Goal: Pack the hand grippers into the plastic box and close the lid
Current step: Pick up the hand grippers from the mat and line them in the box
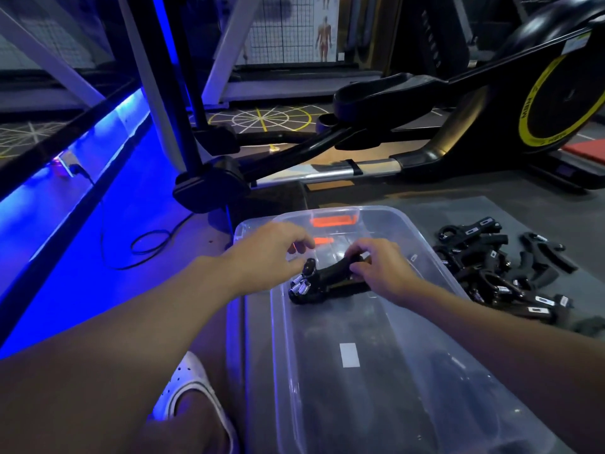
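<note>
Head view: clear rectangular plastic box (360, 404) sits open on grey floor mat (540, 217), centre frame. R hand (383, 273) curls its fingers round the handles of black plastic hand grippers w/ steel coil springs (324, 283), held inside the box's far end. L hand (268, 253) is at the spring end, fingers bent. Can't tell if it pinches or only touches. On the mat just right of the box lies a loose pile of black grippers (491, 273). A white shoe (183, 385) is near the box's left side.
</note>
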### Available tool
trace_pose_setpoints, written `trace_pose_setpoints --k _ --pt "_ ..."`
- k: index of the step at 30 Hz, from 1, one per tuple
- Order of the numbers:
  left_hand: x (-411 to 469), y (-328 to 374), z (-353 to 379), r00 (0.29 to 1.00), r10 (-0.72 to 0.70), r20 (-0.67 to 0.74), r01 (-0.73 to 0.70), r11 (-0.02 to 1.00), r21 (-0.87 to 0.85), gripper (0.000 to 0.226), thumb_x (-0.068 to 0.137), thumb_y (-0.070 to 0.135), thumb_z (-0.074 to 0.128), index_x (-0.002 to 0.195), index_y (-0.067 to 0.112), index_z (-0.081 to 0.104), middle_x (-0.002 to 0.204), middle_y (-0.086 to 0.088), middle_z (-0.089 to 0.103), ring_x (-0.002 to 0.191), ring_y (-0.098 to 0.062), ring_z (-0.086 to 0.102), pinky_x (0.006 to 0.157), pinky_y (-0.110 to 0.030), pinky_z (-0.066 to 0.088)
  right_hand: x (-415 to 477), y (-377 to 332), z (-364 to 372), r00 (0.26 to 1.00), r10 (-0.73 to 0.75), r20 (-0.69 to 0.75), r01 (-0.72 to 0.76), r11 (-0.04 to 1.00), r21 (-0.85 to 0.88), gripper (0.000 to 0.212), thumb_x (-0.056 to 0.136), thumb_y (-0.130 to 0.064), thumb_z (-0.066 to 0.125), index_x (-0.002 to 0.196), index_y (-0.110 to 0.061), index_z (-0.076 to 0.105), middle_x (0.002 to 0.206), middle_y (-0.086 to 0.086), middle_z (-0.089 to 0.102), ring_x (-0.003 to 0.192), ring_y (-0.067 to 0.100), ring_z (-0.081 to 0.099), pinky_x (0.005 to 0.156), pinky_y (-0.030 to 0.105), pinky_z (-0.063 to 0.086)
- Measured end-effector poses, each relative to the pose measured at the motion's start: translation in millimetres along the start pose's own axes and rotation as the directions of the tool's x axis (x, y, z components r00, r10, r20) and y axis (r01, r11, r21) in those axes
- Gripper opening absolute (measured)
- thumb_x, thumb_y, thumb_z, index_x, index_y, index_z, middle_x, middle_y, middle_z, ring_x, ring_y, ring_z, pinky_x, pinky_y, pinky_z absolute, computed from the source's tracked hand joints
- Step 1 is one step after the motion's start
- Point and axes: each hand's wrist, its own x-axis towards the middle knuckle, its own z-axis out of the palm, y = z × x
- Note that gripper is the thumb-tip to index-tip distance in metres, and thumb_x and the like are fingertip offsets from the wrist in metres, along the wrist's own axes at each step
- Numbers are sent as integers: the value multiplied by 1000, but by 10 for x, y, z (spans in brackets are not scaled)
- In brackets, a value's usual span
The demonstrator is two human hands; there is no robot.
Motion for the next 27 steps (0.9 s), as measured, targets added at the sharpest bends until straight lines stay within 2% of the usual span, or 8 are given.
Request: trace_pose_setpoints --k 3,7,10,13,17,21,24,27 --pt "11 -27 7 1000 21 15 -22 998 62 27 87 19 60 113 21 66 110 9 63 99 -5 52 80 -16 38 9 101 110 1000 22 8 -23 998 67 21 79 10 61 85 -9 68 71 3 62 56 15 59 49 11 45" --pt "-11 -118 -17 998 2 64 -10 992 127 30 85 27 63 115 23 65 114 12 54 114 -8 46 99 -24 34 58 284 304 996 83 11 -84 985 154 26 78 14 59 82 -10 65 67 7 59 45 9 55 46 12 44" --pt "-45 -140 -14 985 -73 155 44 982 182 53 73 50 57 122 27 61 121 10 47 120 -15 41 105 -32 34 110 397 439 990 143 17 -142 954 264 28 79 19 55 84 -7 64 71 11 56 38 1 51 43 14 44" --pt "-78 -159 3 960 -131 248 74 971 229 62 75 56 62 130 29 54 137 5 40 131 -16 33 109 -28 28 148 492 577 988 156 14 -153 944 292 31 79 21 53 82 -9 62 77 13 56 47 9 52 46 18 46" --pt "-96 -173 -52 941 -149 303 94 977 189 55 85 41 68 135 29 50 153 4 26 140 -9 24 98 -12 19 202 658 740 987 157 -30 -144 954 262 37 79 15 58 76 -22 63 80 10 60 63 19 56 61 31 51" --pt "-101 -145 -102 925 -176 338 119 976 182 64 84 43 69 141 33 41 158 8 14 143 -7 19 95 -11 18 204 794 721 998 -23 -53 22 1000 -20 30 72 5 67 99 -7 68 97 5 61 88 20 56 78 20 37" --pt "-103 -129 -120 918 -205 340 139 968 209 70 82 47 70 143 36 37 159 10 9 143 -8 20 96 -13 20 170 862 746 998 -61 -16 60 997 -53 39 72 2 69 109 -5 62 107 6 50 92 17 50 82 13 32" --pt "-93 -121 -135 908 -221 357 153 966 210 72 81 47 70 144 38 35 159 12 7 143 -8 20 96 -13 20 177 910 785 998 -62 -25 60 996 -64 42 72 0 71 112 -5 60 108 2 45 90 14 48 84 15 34"
